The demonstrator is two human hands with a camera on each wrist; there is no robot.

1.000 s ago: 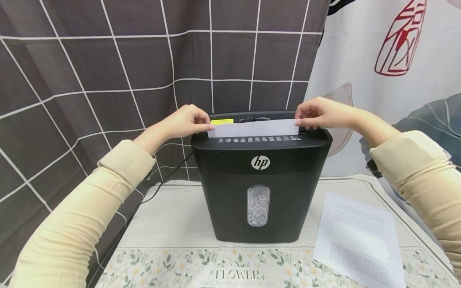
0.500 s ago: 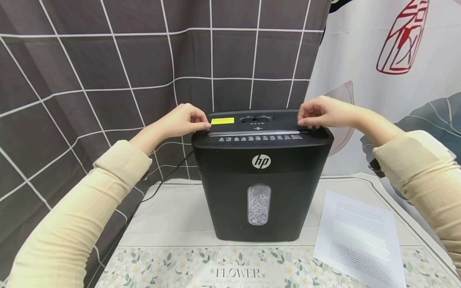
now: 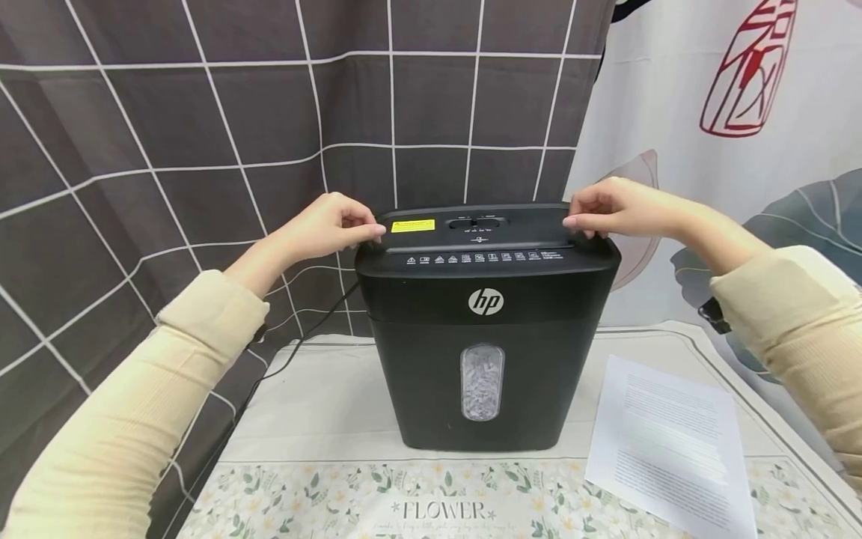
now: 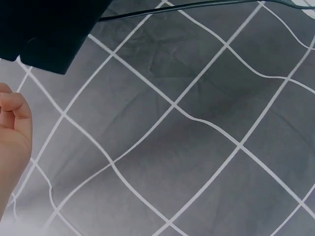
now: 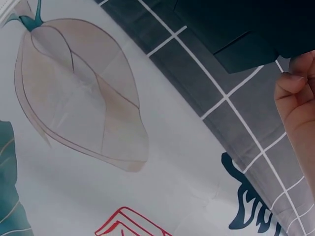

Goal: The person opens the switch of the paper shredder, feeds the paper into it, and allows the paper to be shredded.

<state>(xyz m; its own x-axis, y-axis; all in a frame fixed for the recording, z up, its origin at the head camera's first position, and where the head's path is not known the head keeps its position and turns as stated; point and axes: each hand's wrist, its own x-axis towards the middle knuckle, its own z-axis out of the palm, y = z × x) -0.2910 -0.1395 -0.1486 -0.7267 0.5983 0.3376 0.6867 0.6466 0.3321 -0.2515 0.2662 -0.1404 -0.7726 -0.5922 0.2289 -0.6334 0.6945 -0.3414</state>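
A black HP paper shredder (image 3: 438, 352) stands upright on the table, paper scraps showing behind its clear window (image 3: 482, 382). No sheet sticks out of its feed slot (image 3: 485, 250). At the top left corner is my left hand (image 3: 333, 224), fingers loosely bent and holding nothing. My right hand (image 3: 616, 208) is over the top right corner, likewise bent and without paper. Whether either hand touches the casing I cannot tell. Both wrist views show a hand beside the dark shredder: the left hand (image 4: 12, 132) and the right hand (image 5: 298, 105).
A printed sheet of paper (image 3: 673, 442) lies on the table to the right of the shredder. Its black power cord (image 3: 306, 340) runs off to the left. Behind hang a dark grid-patterned curtain (image 3: 256, 112) and a white printed cloth (image 3: 663, 97). A flowered cover (image 3: 303, 494) lies in front.
The white sheet between my hands has gone down into the shredder's slot and out of sight. Both hands have let go of it and moved slightly apart. The printed sheet has stayed put.
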